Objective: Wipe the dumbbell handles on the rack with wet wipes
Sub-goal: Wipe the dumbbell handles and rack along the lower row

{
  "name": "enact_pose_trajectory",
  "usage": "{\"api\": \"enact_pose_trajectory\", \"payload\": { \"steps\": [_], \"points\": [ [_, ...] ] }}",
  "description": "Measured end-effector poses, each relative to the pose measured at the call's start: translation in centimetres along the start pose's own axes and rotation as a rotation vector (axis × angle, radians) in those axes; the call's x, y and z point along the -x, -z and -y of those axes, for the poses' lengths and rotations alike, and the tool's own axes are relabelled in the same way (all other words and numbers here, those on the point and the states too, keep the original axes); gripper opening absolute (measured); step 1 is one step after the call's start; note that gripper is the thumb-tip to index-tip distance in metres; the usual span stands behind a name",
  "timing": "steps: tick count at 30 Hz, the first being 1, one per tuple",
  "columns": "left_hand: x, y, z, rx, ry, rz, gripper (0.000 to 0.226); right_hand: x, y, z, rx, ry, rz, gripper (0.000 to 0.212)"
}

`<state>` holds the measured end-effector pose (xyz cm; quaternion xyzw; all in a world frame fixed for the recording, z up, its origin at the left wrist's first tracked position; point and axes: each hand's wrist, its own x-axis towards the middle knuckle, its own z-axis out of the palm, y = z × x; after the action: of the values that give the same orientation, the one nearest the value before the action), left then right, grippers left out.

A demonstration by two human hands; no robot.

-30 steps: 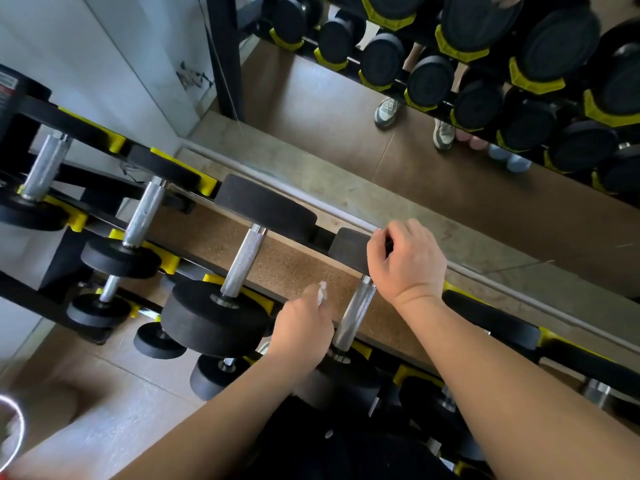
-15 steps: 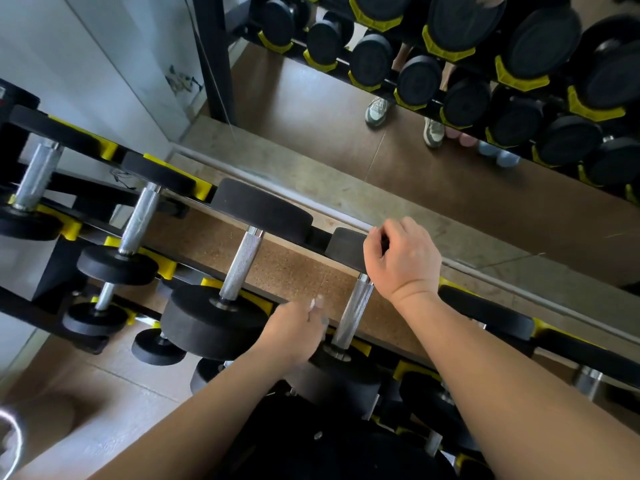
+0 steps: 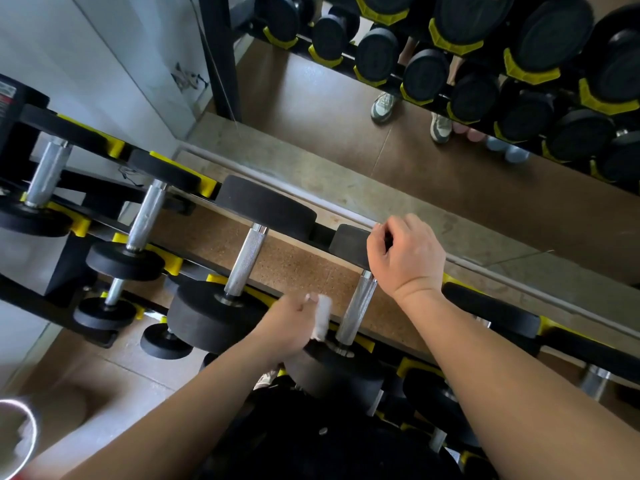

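Left hand [image 3: 291,323], pinching a white wet wipe [image 3: 322,315], now sits nearer the knurled steel dumbbell handle [image 3: 356,310]; right hand [image 3: 407,254] grips its black rubber end [image 3: 348,242], which could roll if released.

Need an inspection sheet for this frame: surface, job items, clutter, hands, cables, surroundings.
Surface: black rack with yellow cradles, holding dumbbells.
Job's things: wet wipe beside the knurled handle; contact unclear because of blur.
Clutter: white-rimmed container at lower left, blurred.
Hands: left hand pinches the wet wipe; right hand grips that dumbbell's far head.
Cables: nothing seen.
Surroundings: mirror behind the rack; brown floor below it.
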<state>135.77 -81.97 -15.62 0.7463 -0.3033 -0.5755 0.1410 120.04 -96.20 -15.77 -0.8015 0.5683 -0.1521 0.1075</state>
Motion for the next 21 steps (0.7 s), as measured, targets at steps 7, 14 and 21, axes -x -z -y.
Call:
{"api": "enact_pose_trajectory", "payload": {
  "steps": [7, 14, 21],
  "points": [
    [-3.8, -4.3, -4.5, -0.091, -0.129, -0.067, 0.035, 0.1, 0.1, 0.1, -0.007, -0.009, -0.030, 0.033],
    [-1.7, -6.6, -3.8, -0.116, -0.249, -0.133, 0.049, 0.0, 0.1, 0.3, -0.011, -0.020, -0.022, 0.030],
    [0.4, 0.1, 0.2, -0.262, -0.044, -0.114, 0.039, -0.1, 0.1, 0.1, -0.012, -0.010, 0.020, 0.036]
  ]
}}
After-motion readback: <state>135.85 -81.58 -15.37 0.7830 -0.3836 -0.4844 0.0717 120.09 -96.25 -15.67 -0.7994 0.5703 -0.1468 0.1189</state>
